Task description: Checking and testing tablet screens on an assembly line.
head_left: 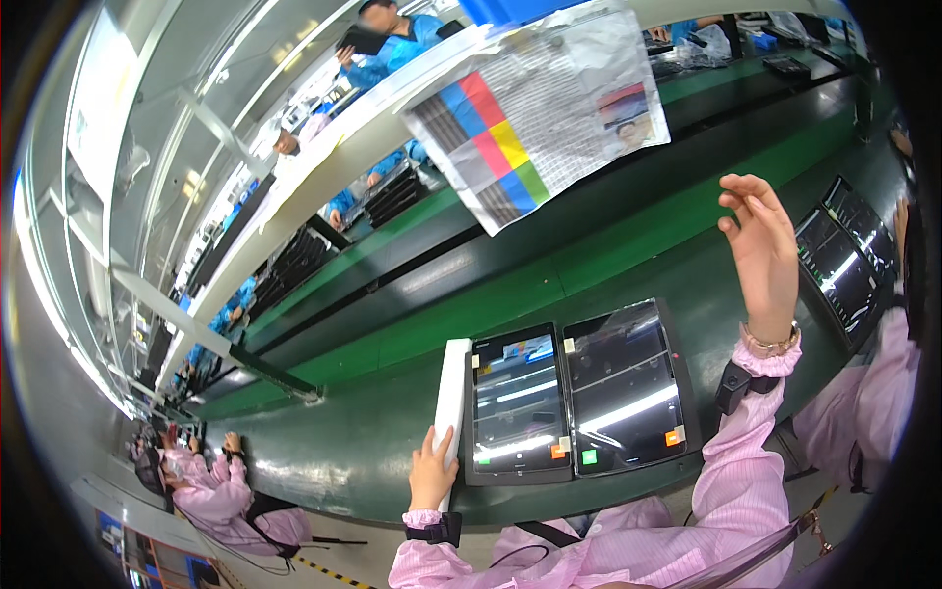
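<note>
The person's left hand (pixel 432 476) is resting on the near end of a long, narrow, white bar-shaped object (pixel 451 393), its fingers lying over the surface; whether they are clamping it cannot be told. The bar is standing along the left edge of a black, glossy rectangular tablet (pixel 520 398), which is lying just right of those fingers on a dark green workbench (pixel 363 422). A second black, glossy tablet (pixel 623 378) is lying beside the first. The right hand (pixel 763 245) is hovering up and to the right, clear of both tablets, its fingers curling loosely with a gap to the thumb.

Each tablet is bearing a green and an orange square sticker near its lower edge and a pale one at its upper left. A white printed sheet (pixel 569 118) is hanging beyond, showing coloured blocks and lines of tiny, illegible print.
</note>
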Tool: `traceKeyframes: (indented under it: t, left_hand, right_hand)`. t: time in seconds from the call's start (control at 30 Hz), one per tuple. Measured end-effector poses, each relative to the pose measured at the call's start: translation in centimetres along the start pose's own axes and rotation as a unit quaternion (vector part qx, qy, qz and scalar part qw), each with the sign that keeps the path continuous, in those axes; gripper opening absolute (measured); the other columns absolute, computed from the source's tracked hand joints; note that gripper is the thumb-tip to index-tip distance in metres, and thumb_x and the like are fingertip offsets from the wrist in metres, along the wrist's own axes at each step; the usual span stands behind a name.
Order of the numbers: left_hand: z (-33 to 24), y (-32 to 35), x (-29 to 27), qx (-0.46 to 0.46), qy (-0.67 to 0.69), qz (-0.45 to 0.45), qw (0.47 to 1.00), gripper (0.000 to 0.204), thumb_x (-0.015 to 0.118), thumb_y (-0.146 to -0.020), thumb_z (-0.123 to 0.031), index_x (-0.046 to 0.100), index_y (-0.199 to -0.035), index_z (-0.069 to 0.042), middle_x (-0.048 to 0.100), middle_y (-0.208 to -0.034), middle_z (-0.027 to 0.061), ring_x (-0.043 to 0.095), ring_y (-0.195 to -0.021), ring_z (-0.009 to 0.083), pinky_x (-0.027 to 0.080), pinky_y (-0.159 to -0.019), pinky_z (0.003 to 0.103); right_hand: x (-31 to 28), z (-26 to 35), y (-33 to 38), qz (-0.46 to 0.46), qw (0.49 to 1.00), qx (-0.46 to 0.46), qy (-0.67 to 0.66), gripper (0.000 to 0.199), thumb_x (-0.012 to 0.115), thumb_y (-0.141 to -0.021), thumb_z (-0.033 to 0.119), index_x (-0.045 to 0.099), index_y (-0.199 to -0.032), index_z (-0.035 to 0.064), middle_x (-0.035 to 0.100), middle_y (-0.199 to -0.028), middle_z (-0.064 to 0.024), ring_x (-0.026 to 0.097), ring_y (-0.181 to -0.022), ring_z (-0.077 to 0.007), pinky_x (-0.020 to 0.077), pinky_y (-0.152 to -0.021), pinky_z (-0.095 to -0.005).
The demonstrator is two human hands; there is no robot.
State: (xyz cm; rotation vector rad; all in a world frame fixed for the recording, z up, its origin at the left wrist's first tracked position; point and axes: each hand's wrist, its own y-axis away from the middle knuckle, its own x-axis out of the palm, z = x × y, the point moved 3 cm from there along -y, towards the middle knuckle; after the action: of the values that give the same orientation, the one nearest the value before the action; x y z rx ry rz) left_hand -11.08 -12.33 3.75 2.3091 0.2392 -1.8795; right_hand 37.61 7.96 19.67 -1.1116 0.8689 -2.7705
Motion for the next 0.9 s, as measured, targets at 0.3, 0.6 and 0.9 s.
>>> traceKeyframes:
  t: [0.3, 0.6, 0.9]
  left_hand:
    - [-3.4, 0.7, -6.1, 0.016, 0.103, -0.095, 0.99, 0.069, 0.067, -0.077, -0.022, 0.043, -0.141, -0.026, 0.025, -0.152, 0.011, 0.06, -0.107, 0.0371, 0.052, -0.085, 0.041]
    - [-17.4, -3.8, -3.1, 0.272, 0.067, 0.002, 0.96, 0.064, 0.063, -0.078, -0.029, 0.045, -0.139, -0.027, 0.031, -0.152, 0.0067, 0.068, -0.087, 0.0313, 0.057, -0.066, 0.037]
    - [-15.4, -2.8, -1.5, 0.217, 0.112, -0.123, 0.962, 0.067, 0.063, -0.086, -0.031, 0.035, -0.14, -0.003, 0.029, -0.149, 0.0185, 0.065, -0.095, 0.0357, 0.057, -0.066, 0.038]
  right_hand:
    - [1.1, 2.5, 3.1, 0.028, 0.993, -0.055, 0.103, 0.022, 0.049, -0.093, 0.016, 0.057, -0.108, 0.0016, 0.057, -0.116, -0.0122, 0.051, -0.103, -0.0159, 0.042, -0.077, -0.0282]
    - [-2.7, -2.7, 16.0, -0.105, 0.942, 0.157, 0.279, 0.018, 0.051, -0.093, 0.017, 0.062, -0.098, 0.0034, 0.063, -0.105, -0.0067, 0.058, -0.092, -0.0128, 0.0451, -0.075, -0.0273]
    - [-0.1, -5.4, 25.4, -0.109, 0.849, 0.145, 0.496, 0.012, 0.053, -0.089, 0.001, 0.062, -0.096, 0.0005, 0.061, -0.102, -0.009, 0.058, -0.091, -0.0176, 0.0467, -0.076, -0.0281]
